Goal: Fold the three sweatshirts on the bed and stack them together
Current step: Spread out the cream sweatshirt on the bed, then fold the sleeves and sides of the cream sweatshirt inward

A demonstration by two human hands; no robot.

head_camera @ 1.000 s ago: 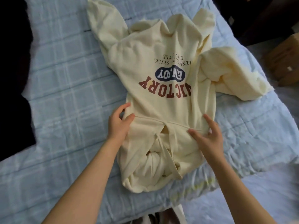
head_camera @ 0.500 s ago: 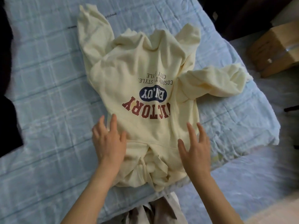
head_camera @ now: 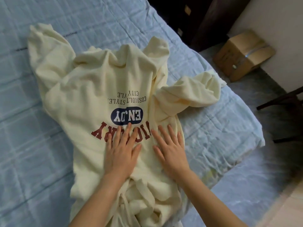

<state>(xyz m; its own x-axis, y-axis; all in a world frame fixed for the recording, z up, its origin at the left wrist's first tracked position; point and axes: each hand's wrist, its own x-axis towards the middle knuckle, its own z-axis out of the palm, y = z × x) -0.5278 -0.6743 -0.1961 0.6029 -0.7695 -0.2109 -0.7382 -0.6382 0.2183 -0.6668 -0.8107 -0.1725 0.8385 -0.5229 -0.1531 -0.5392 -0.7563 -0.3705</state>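
The cream hooded sweatshirt (head_camera: 91, 95) lay print-up on the blue quilted bed (head_camera: 32, 145), hood near, hem far, its long axis running away from the person. Left hand (head_camera: 121, 154) and right hand (head_camera: 172, 153) pressed flat on its chest, fingers straight, gripping nothing. The bunched sleeve (head_camera: 188, 94) lay nearer the right hand.

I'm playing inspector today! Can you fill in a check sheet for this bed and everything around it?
Surface: bed, covered by a wrinkled blue checked quilt.
Job's things: one cream sweatshirt, print up, unfolded, sleeves out, bunched at the near end; the other sweatshirts are not seen.
Clutter: nothing seen.
Grippers: left hand and right hand lie flat on the sweatshirt, fingers straight.
Cables: nothing seen.
Surroundings: box on the floor by the wall; dark furniture beyond the bed.
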